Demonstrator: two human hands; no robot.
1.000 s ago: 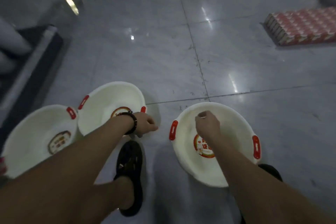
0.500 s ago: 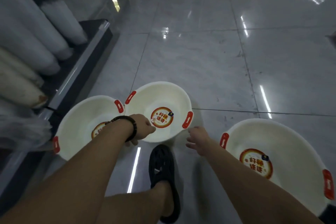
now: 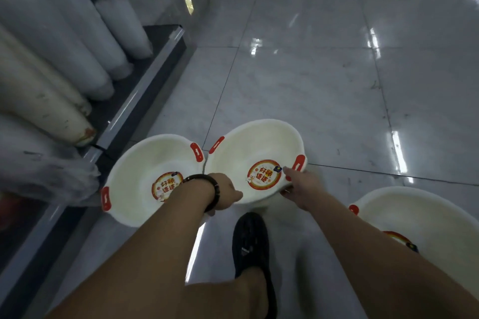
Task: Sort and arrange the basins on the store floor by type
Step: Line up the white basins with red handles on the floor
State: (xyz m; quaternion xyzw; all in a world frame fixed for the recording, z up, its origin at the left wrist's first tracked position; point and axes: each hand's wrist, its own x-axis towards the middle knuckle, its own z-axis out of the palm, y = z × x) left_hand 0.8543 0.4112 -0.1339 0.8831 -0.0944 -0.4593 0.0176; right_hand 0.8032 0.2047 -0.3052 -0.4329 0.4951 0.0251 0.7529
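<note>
Fingers point(image 3: 288, 174) of the right hand point(image 3: 302, 186) pinch the middle basin point(image 3: 259, 142) at its 4 o'clock rim, beside a red handle point(image 3: 299, 163). The left hand point(image 3: 225, 194) curls over the 7 o'clock rim. Both hands are equally near. The left basin point(image 3: 140, 171) touches it at 9 o'clock, and the right basin point(image 3: 427, 215) lies apart at 4 o'clock.

The left basin point(image 3: 145, 168), middle basin point(image 3: 248, 145) and right basin point(image 3: 427, 215) are cream-white with red handles point(image 3: 196, 152). A round sticker point(image 3: 263, 175) shows red characters on white inside a red-and-yellow ring. The floor point(image 3: 311, 85) is glossy pale grey marbled tile with dark joints. The shoe point(image 3: 250, 246) is black, the bracelet point(image 3: 210, 189) dark.
</note>
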